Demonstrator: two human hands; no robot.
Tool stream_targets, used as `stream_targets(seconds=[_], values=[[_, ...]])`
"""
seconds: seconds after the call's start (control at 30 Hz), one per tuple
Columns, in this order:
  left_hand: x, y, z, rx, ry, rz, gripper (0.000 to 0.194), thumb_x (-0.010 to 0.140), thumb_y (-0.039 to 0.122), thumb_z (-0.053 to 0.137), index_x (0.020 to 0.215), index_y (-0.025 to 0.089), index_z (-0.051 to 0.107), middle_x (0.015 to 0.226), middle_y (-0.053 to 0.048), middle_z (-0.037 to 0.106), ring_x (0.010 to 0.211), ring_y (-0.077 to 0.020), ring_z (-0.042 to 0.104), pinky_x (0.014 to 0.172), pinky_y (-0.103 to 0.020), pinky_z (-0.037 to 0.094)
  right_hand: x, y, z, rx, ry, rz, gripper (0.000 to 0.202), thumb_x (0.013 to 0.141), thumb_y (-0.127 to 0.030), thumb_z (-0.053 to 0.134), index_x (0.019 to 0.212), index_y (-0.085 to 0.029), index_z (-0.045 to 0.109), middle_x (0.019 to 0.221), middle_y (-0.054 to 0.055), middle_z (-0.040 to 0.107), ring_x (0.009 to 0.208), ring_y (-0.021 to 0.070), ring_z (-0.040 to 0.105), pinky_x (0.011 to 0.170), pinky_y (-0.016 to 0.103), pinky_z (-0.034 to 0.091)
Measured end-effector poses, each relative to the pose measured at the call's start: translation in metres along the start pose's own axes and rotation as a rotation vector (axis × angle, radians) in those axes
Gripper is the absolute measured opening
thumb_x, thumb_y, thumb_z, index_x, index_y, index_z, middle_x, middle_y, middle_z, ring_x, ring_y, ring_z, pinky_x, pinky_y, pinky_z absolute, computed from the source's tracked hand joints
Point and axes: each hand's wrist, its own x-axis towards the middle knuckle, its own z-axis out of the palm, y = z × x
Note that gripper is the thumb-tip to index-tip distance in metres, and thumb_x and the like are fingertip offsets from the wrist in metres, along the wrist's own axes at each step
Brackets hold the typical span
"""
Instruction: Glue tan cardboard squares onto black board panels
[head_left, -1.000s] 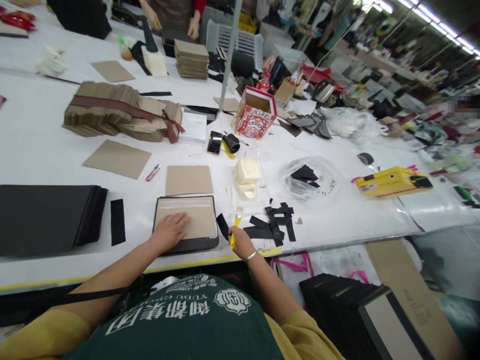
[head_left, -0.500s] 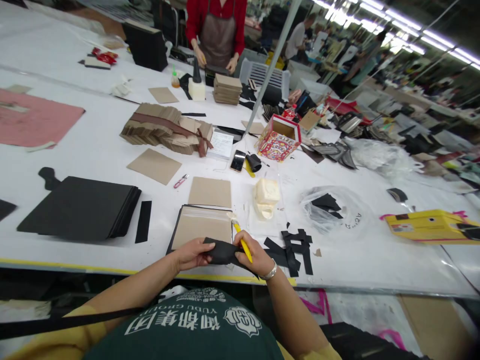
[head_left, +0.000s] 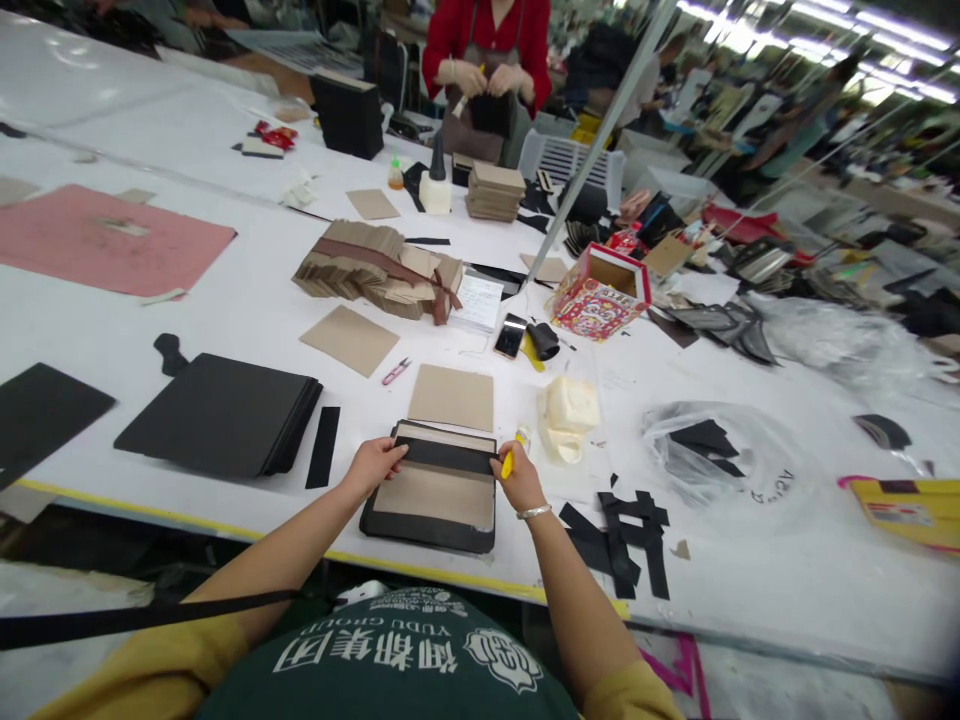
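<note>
A black strip [head_left: 448, 456] is stretched between my two hands over a tan board with black edging [head_left: 435, 495], near the board's far side. Its left end is pinched by my left hand [head_left: 377, 463]. At the right end my right hand [head_left: 520, 478] grips the strip and also keeps a yellow-handled brush [head_left: 510, 458] in its fingers, bristles pointing away from me. Just beyond the board lies a loose tan board [head_left: 451, 396]. To the right stands a cream glue container [head_left: 568, 415].
A stack of black panels [head_left: 217, 415] and a single black strip [head_left: 323, 447] lie to the left. More black strips [head_left: 626, 540] are heaped on the right, near a plastic bag [head_left: 720, 455]. Across the table, a person in red [head_left: 487, 60] works with both hands.
Both hands have moved forward from the table edge, bringing the black strip flat over the edged board. My view has shifted left. The person opposite has raised their hands.
</note>
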Motion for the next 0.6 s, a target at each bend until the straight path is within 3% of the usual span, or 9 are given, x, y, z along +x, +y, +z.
stream_targets(seconds=[0.2, 0.37, 0.6], values=[[0.026, -0.007, -0.002, 0.151, 0.070, 0.030, 0.025, 0.069, 0.039, 0.051, 0.055, 0.017, 0.048, 0.043, 0.003, 0.047, 0.040, -0.0102, 0.045, 0.042, -0.022, 0.032, 0.019, 0.008, 0.020, -0.144, 0.031, 0.026, 0.015, 0.075, -0.027, 0.047, 0.088, -0.022, 0.043, 0.069, -0.002, 0.054, 0.058, 0.0141, 0.053, 0.055, 0.023, 0.037], [0.034, -0.004, -0.005, 0.424, 0.191, 0.167, 0.028, 0.068, 0.040, 0.052, 0.051, 0.018, 0.050, 0.049, 0.002, 0.052, 0.051, -0.0124, 0.048, 0.050, -0.023, 0.031, 0.027, 0.016, 0.026, -0.208, 0.047, 0.057, 0.016, 0.076, -0.028, 0.048, 0.090, -0.021, 0.044, 0.067, -0.002, 0.055, 0.058, 0.0143, 0.054, 0.055, 0.023, 0.036], [0.041, -0.007, -0.004, 0.504, 0.220, 0.124, 0.029, 0.067, 0.043, 0.052, 0.052, 0.018, 0.051, 0.050, 0.001, 0.053, 0.051, -0.0134, 0.048, 0.050, -0.023, 0.028, 0.033, 0.018, 0.029, -0.235, 0.059, 0.058, 0.015, 0.076, -0.027, 0.049, 0.089, -0.020, 0.044, 0.066, -0.002, 0.054, 0.056, 0.0140, 0.052, 0.054, 0.023, 0.035]])
